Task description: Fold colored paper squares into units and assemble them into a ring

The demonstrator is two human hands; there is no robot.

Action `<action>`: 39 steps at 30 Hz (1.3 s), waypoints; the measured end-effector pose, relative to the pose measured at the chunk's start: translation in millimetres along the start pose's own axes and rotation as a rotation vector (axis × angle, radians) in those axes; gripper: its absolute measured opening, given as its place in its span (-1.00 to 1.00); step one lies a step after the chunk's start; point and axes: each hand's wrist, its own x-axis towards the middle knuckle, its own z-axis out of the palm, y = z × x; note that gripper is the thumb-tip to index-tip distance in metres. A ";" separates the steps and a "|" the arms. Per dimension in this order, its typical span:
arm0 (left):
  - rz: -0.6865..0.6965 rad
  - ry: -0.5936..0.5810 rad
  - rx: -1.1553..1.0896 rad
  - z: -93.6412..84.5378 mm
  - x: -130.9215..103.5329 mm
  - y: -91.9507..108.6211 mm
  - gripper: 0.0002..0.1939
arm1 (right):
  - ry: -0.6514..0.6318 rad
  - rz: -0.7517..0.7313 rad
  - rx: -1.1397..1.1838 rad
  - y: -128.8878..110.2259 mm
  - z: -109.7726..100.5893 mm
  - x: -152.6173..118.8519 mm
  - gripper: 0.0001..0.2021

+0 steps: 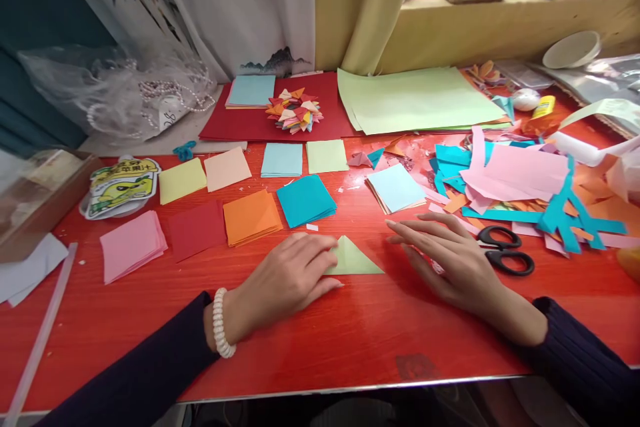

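Touching folded grn paper (353, 261) w/ L hand (294, 272); R hand (453, 259) nearby

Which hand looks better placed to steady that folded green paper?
Probably the left hand: it reaches over the left part of the folded green paper and seems to touch it. The right hand, fingers extended, is apart from the paper, off to its right.

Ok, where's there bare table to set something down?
Widest is the table on the near side of the green triangle, between your wrists, down to the edge. Another patch lies between the pale strip, pink stack and left sleeve. Crowded: right of your right hand, with scissors and scraps; beyond your left hand, paper stacks.
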 end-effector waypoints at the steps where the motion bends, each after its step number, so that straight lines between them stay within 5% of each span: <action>1: -0.041 -0.012 0.006 0.0 1.1 0.0 -0.59 | -0.027 0.000 0.008 -1.7 2.4 1.0 -0.53; 3: -0.094 -0.047 -0.014 -0.5 3.6 0.9 -0.49 | -0.099 -0.001 0.042 -4.0 6.8 1.2 -0.62; 8: -0.029 -0.060 -0.129 0.5 8.2 4.7 -0.84 | -0.182 -0.043 0.224 -5.8 7.2 0.3 -0.69; 10: 0.022 -0.024 -0.151 3.1 10.7 3.9 -0.82 | -0.154 -0.073 0.252 -6.5 4.5 1.7 -0.72; 18: 0.236 -0.029 -0.142 2.3 20.0 -16.4 -0.73 | -0.218 -0.183 0.035 -4.0 7.3 2.7 -0.66; 24: 0.195 -0.100 -0.031 -0.3 12.2 -14.4 -0.65 | -0.231 -0.213 0.002 -8.3 6.0 1.3 -0.58; 31: 0.190 -0.099 -0.009 1.5 9.5 -4.8 -0.77 | -0.221 -0.392 0.006 -13.6 7.4 2.1 -0.75; 39: 0.218 0.005 0.014 -3.7 2.6 -1.6 -0.79 | -0.292 0.136 0.386 -27.6 20.5 11.7 -0.92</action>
